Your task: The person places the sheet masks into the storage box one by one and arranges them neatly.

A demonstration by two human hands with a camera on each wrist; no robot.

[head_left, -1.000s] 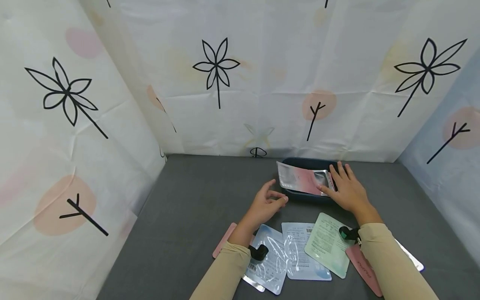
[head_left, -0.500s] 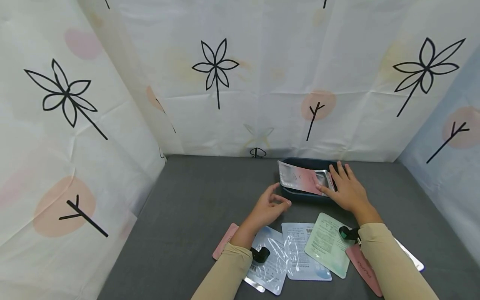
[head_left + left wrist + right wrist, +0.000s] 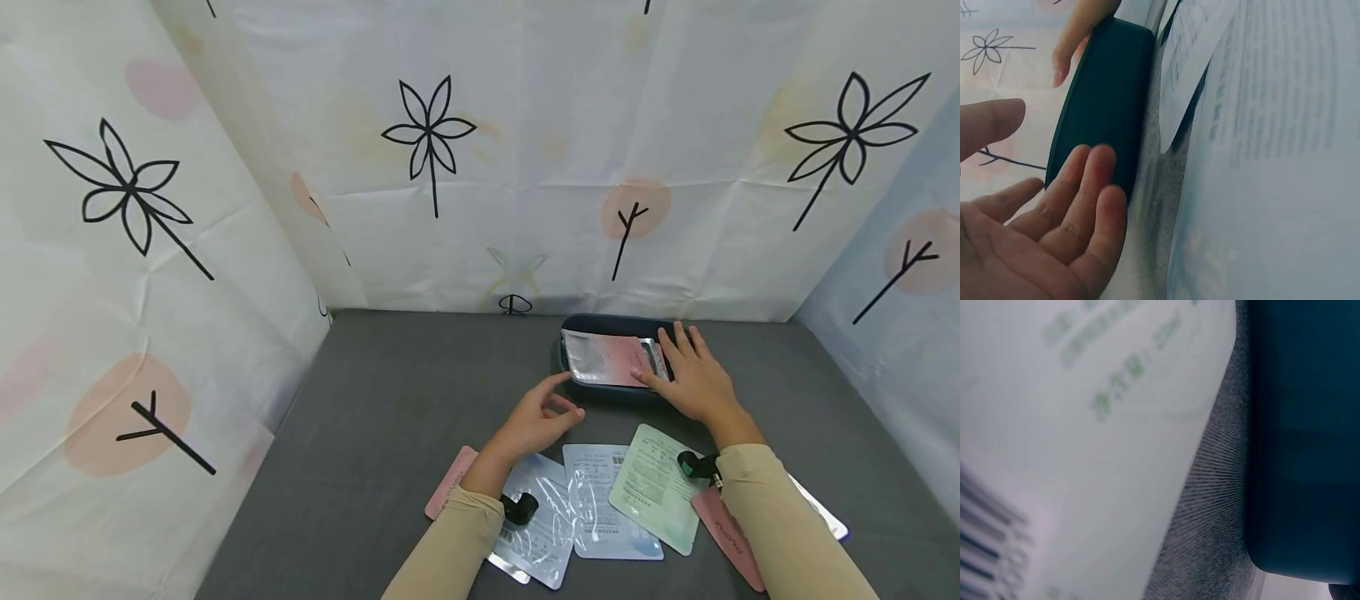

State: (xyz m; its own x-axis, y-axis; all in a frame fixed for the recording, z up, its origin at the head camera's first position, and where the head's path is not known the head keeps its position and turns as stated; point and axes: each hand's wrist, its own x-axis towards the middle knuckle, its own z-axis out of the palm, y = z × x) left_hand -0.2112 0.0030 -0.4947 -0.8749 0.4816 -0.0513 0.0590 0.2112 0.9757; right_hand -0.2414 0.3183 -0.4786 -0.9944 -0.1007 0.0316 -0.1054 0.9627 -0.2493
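A silver-and-pink foil sachet [image 3: 603,360] lies flat in a dark blue tray [image 3: 617,322], over another silver packet [image 3: 654,357] at its right. My right hand [image 3: 696,385] rests with spread fingers over the tray's right end, its thumb on the sachets. At the near left corner, my left hand [image 3: 534,421] has its index fingertip by the sachet's edge; whether it touches the sachet or the tray is unclear. Its other fingers are loosely bent. In the left wrist view the left hand [image 3: 1054,244] is beside the tray's outer wall [image 3: 1107,87], palm bare.
Before the tray lie a pale blue sachet [image 3: 543,517], a white-blue one [image 3: 611,504] and a green one [image 3: 656,487]. Pink packets [image 3: 450,483] sit under or beside both forearms. A white item [image 3: 821,508] shows past the right sleeve. Patterned cloth [image 3: 517,167] hangs behind the grey table [image 3: 405,392].
The sachet's left end has gone down and right, from jutting over the tray's rim to lying inside it. My left hand shifted slightly right and down. The right hand stayed put.
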